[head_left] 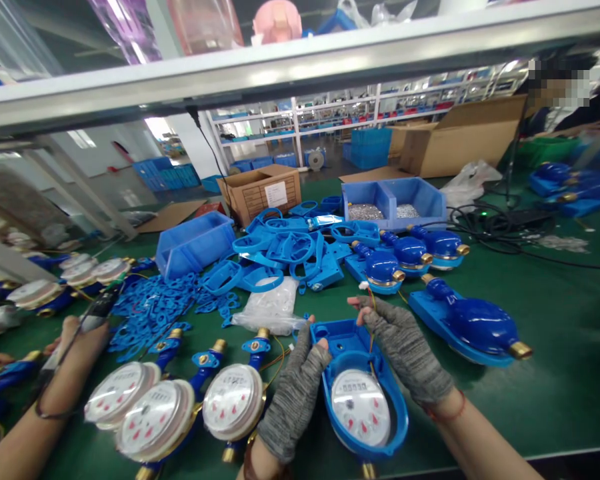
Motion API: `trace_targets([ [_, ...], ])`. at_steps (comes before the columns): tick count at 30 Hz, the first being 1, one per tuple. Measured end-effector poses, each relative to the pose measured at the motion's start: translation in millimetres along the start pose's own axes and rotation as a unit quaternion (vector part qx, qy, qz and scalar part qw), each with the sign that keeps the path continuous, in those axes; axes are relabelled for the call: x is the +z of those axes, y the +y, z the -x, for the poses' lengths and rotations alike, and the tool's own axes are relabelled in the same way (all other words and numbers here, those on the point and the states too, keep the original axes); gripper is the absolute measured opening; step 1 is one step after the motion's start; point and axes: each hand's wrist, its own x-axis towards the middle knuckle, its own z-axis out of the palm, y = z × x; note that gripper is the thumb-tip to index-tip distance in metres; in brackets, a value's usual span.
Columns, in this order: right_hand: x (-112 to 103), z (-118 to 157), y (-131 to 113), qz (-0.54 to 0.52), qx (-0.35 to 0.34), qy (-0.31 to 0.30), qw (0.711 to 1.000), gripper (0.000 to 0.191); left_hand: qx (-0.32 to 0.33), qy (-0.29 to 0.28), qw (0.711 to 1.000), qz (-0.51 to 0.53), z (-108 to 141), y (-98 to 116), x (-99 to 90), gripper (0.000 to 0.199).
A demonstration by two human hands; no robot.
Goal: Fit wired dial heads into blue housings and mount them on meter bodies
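Both my hands wear grey fingerless gloves and sit over a blue water meter casing (341,341) lying on the green mat. Its round white dial (360,407) faces up. My left hand (295,400) grips the casing's left rim, with bare fingertips curled over the edge. My right hand (405,350) is above the casing's upper right, its fingertips next to a thin orange wire (371,320) with a small white connector (364,285). Whether those fingers pinch the wire is hard to tell.
Several dial meters (233,403) lie left of my hands, and blue-bodied meters (467,327) lie to the right. Beyond are blue plastic rings (285,250), a bagged white lot (270,310) and a blue parts tray (393,203). A co-worker's arm (75,353) holds a black tool at left.
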Motion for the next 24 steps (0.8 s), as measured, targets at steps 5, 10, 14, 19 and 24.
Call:
trace_targets([
  [5,5,7,5,-0.043,0.035,0.006,0.998,0.037,0.005,0.019,0.999,-0.029,0,0,-0.5,0.042],
  [10,2,18,16,-0.050,0.077,-0.028,0.995,0.038,0.014,0.035,0.999,-0.002,-1,4,6.9,0.039],
  [14,-3,24,31,-0.006,0.003,0.025,1.000,0.034,-0.023,0.032,0.999,-0.034,-2,2,12.1,0.056],
  [19,-2,25,38,0.014,0.002,0.036,0.999,0.033,-0.014,0.068,0.996,-0.063,3,4,12.8,0.057],
  [24,0,21,46,0.015,-0.009,0.007,1.000,0.035,0.002,0.157,0.982,-0.109,4,3,17.9,0.050],
])
